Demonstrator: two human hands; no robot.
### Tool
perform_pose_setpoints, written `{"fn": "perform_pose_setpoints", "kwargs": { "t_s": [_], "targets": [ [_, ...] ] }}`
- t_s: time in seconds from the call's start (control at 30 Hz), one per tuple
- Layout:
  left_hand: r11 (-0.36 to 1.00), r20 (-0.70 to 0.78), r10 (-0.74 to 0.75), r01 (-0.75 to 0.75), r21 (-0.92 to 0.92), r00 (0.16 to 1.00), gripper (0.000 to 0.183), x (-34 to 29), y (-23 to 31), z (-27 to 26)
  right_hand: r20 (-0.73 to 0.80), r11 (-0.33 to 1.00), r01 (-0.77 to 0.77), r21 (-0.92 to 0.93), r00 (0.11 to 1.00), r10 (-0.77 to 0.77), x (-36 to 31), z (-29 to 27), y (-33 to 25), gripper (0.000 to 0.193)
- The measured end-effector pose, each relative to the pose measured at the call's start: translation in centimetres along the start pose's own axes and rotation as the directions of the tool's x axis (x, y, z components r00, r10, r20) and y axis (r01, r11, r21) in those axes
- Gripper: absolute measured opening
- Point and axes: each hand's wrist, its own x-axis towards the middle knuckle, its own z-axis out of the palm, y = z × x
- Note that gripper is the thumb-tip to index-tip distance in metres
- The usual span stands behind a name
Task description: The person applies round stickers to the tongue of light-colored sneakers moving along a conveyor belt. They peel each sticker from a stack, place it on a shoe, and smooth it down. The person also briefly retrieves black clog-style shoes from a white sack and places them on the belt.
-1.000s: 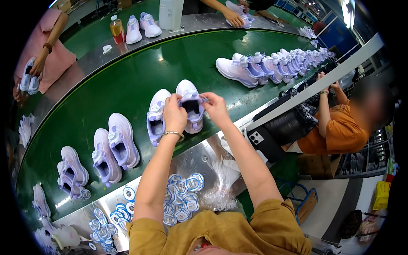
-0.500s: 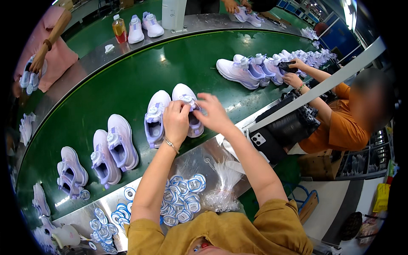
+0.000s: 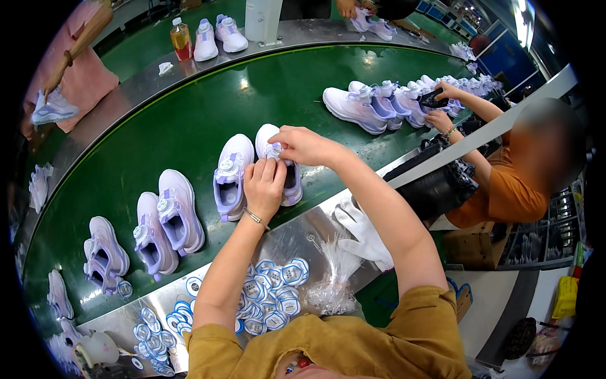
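Note:
A white and lilac sneaker [image 3: 293,184] stands on the green belt, toe pointing away from me. My left hand [image 3: 264,184] has its fingers curled onto this sneaker's tongue, just below the dial on top. My right hand [image 3: 304,146] is pinched at the dial from the right. Anything small between those fingertips is hidden. Directly left stands a matching sneaker [image 3: 231,180], untouched, its dial and lilac heel loop showing. Between my forearms, round white and blue tags [image 3: 271,292] lie heaped on the metal ledge beside a bundle of clear plastic strands [image 3: 332,278].
More sneakers [image 3: 180,215] stand in pairs along the belt [image 3: 145,132] to the left. A long row of sneakers [image 3: 363,108] runs off to the right, where a co-worker in orange [image 3: 499,189] handles one. A white glove [image 3: 366,234] lies by my right forearm.
My right hand has moved left, from spread fingers beside the sneaker to a pinch at its dial. My left hand has stayed almost in place. The person at far left has turned the shoes they hold.

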Motion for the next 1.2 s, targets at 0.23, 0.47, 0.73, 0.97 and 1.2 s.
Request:
{"fn": "perform_pose_setpoints", "kwargs": {
  "t_s": [0.23, 0.47, 0.73, 0.97, 1.2],
  "targets": [
    [0.998, -0.063, -0.002, 0.006, 0.07, 0.998, 0.019, -0.3, -0.1, -0.2, 0.089, 0.952, -0.103, -0.289, 0.987, 0.134, 1.0, 0.4, -0.9, 0.027],
    [0.996, -0.034, 0.046, -0.044, 0.075, 0.998, 0.017, -0.6, 0.0, -0.4, 0.075, 0.964, -0.079, -0.254, 0.992, 0.101, 0.7, 0.9, -0.7, 0.03],
    [0.994, -0.026, 0.073, -0.071, 0.089, 0.997, 0.017, -0.5, 0.0, -0.7, 0.1, 0.989, -0.013, -0.148, 0.995, 0.028, 0.5, 0.7, 0.0, 0.03],
    [0.994, -0.033, 0.087, -0.085, 0.071, 0.996, 0.017, -0.6, 0.0, -0.8, 0.089, 0.998, 0.027, 0.057, 0.996, -0.032, 0.1, 1.0, 1.3, 0.03],
    [0.993, -0.042, 0.101, -0.098, 0.07, 0.994, 0.018, -0.8, -0.5, -0.8, 0.078, 0.998, 0.032, 0.045, 0.996, -0.035, 0.3, 1.0, 0.4, 0.03]
  ]
}}
